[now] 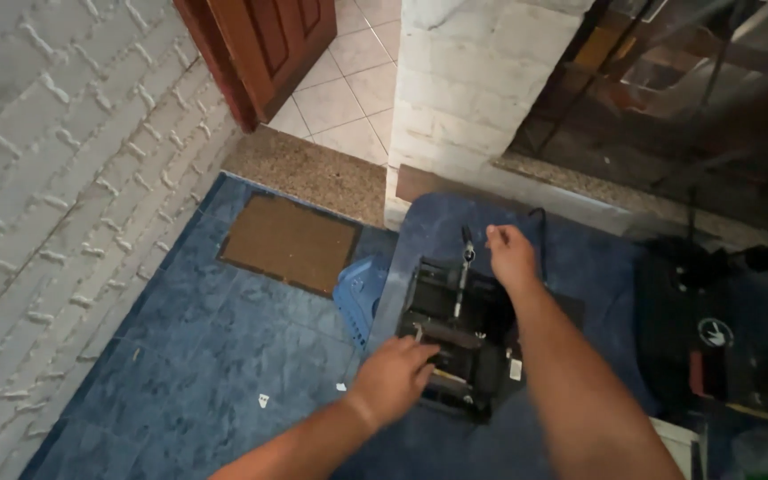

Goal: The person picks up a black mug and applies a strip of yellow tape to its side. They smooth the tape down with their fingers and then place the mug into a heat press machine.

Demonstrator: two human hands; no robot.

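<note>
One black press machine (pixel 455 333) on blue surface (pixel 580 258), under both my hands: left hand (pixel 393 378) fingers together on its front edge, right hand (pixel 510 255) pinched beside its lever (pixel 464 276); grip unclear.

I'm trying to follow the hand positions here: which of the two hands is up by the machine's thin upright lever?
The right hand, stretched farther out beside the thin metal lever. The left hand rests lower, on the near edge of the black boxy machine.

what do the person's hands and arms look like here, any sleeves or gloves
Both arms are bare as far as the view shows: no sleeves, no gloves. The left hand and right hand show no rings or watch that I can make out. The forearms look broad. The picture is slightly blurred, so small details cannot be told.
</note>
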